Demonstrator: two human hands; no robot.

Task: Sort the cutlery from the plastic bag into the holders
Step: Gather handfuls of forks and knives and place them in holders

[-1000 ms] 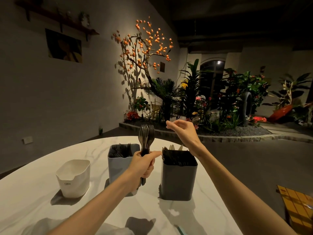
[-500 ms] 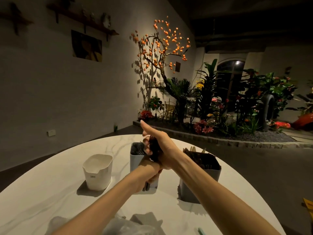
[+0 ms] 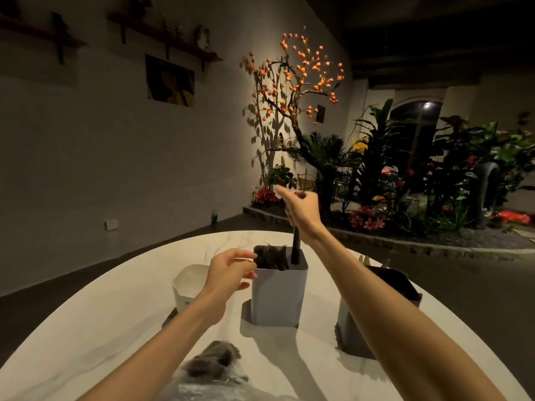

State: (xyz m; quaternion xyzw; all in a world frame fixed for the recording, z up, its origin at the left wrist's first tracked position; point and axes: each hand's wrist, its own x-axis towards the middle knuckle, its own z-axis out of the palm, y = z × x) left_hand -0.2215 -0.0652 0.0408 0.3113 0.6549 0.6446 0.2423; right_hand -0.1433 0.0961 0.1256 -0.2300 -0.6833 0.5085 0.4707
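Standing on the white desk [image 3: 101,322] are three holders: a light grey holder [image 3: 276,296] in the middle, a dark holder [image 3: 354,334], a white holder [image 3: 188,285]. The plastic bag [image 3: 214,380] lies near. The right hand [image 3: 301,211] grips dark cutlery [image 3: 295,250] above the grey holder. The left hand [image 3: 228,273] is loosely spread, holding nothing.

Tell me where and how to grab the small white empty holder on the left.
Grip the small white holder by its open top rim, coming from above: it stands upright on the white marble table, with the left hand open beside it and the tall grey holder crowding its right side.
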